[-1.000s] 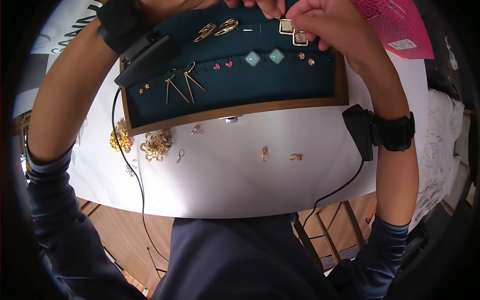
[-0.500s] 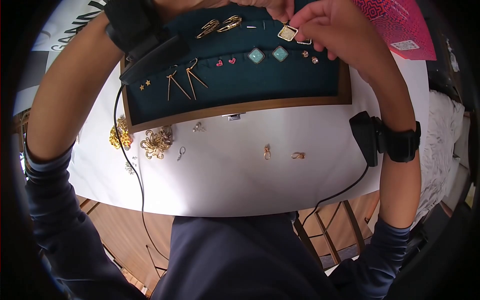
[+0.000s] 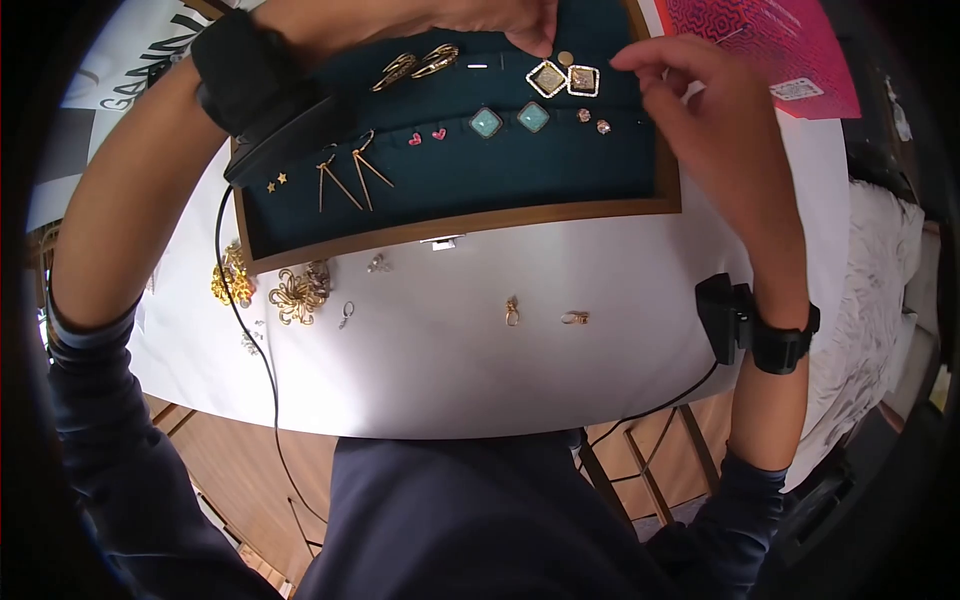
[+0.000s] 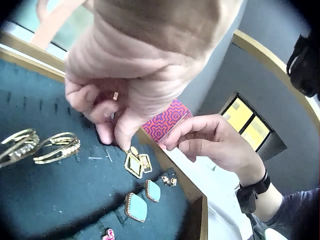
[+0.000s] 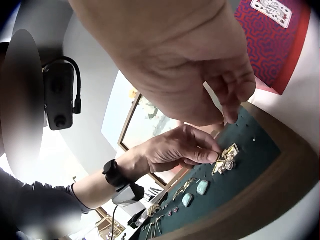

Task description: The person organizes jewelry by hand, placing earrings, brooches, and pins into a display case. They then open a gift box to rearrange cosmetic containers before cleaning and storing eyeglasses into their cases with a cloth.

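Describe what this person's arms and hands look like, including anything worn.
The left hand and right hand are ungloved. Dark navy sleeves are bunched by the elbows. Each wrist bears a black strap with a black, angular camera housing; a thin black cable trails from each.

narrow gap, as i see it, between left hand (image 3: 510, 20) and right hand (image 3: 705, 95); two square earrings (image 3: 583, 81) fill the floor of it, left fingertips touching one. pink patterned box (image 3: 765, 50) bars the side beyond the right hand. left wrist's black camera (image 3: 285, 125) overhangs the tray's left end. turquoise earrings (image 3: 532, 117) block mid-tray; below them a green lane runs up to the raised wooden rim (image 3: 540, 216). broad passage on the tabletop (image 3: 430, 360) between silver ring (image 3: 346, 315) and gold earrings (image 3: 512, 311). cord (image 3: 267, 372) trails across farther left.
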Motion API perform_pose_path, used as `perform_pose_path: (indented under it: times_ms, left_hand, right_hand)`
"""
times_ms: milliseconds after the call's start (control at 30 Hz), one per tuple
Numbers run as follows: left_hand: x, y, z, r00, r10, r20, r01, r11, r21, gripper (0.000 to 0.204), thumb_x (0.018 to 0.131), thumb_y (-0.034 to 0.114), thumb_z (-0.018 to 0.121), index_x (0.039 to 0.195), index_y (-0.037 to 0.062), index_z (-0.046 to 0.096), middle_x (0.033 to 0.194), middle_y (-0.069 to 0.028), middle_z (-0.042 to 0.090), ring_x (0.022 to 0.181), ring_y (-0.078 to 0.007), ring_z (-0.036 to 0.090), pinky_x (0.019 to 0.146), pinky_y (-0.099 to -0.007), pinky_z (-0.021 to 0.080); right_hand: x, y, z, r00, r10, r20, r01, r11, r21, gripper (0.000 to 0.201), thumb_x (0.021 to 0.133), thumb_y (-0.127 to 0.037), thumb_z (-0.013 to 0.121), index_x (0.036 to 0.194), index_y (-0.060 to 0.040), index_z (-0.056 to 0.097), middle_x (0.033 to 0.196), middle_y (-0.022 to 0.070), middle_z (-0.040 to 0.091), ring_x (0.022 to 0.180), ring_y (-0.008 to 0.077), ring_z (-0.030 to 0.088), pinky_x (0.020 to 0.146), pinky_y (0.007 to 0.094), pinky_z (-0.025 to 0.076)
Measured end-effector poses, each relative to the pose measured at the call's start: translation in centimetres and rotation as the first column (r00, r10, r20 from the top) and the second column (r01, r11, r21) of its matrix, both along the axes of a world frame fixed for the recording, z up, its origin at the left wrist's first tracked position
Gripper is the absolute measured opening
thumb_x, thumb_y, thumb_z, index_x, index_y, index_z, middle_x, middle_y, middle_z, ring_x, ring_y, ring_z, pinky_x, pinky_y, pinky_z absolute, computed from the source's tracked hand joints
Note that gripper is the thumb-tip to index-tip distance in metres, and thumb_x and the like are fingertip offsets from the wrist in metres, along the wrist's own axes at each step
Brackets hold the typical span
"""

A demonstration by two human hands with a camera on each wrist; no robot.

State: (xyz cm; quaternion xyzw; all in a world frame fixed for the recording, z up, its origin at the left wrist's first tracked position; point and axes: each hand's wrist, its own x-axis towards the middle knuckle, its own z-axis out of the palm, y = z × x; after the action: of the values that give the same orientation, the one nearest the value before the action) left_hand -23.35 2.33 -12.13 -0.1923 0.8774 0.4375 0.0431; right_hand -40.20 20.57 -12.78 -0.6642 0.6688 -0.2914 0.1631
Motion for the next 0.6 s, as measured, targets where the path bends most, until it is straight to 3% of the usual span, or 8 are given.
perform_pose_path:
  times_ms: [133,333,433,600]
  left_hand:
    - [0.1,0.0,-0.1,1.0,0.008,-0.022,-0.006,0.996,0.089,0.013,0.085,0.008,0.077,0.088,-0.0042,0.076,0.073,-0.0029,0.071,0.068,-0.0114,0.061,0.062,-0.0283,0.049]
    - [0.4,0.6,0.7,0.999,0.024,0.039,-0.028,0.995,0.097,0.013,0.087,0.009,0.075,0.09,-0.0042,0.075,0.074,-0.0025,0.07,0.07,-0.0112,0.061,0.065,-0.0277,0.049]
    - [0.5,0.6,1.0,0.997,0.013,0.07,-0.018,0.997,0.072,0.016,0.089,0.012,0.073,0.09,-0.0037,0.074,0.074,-0.0026,0.069,0.071,-0.0117,0.06,0.066,-0.029,0.049]
    - [0.2,0.8,1.6,0.998,0.004,0.065,-0.007,0.999,0.046,0.016,0.09,0.013,0.073,0.09,-0.0033,0.074,0.074,-0.0025,0.068,0.071,-0.0117,0.06,0.066,-0.029,0.049]
  right_hand:
    - [0.6,0.3,-0.5,0.996,0.039,-0.076,-0.038,0.999,0.015,0.028,0.091,0.004,0.055,0.113,-0.0011,0.072,0.092,0.0067,0.064,0.08,0.0159,0.061,0.071,0.0285,0.047]
    - [0.1,0.5,-2.8,0.985,0.02,-0.174,-0.048,0.987,-0.155,0.034,0.09,0.007,0.051,0.117,-0.0007,0.071,0.104,0.0122,0.063,0.09,0.0269,0.064,0.082,0.0363,0.05]
    - [0.4,0.9,-2.8,0.984,0.009,-0.178,-0.021,0.997,-0.068,0.031,0.087,0.004,0.059,0.114,-0.0032,0.071,0.11,0.0131,0.061,0.107,0.0326,0.061,0.093,0.0433,0.051]
    - [0.5,0.9,-2.5,0.982,-0.015,-0.186,0.002,0.997,-0.074,0.031,0.087,0.004,0.059,0.115,-0.0036,0.071,0.109,0.0118,0.063,0.105,0.032,0.063,0.092,0.043,0.052]
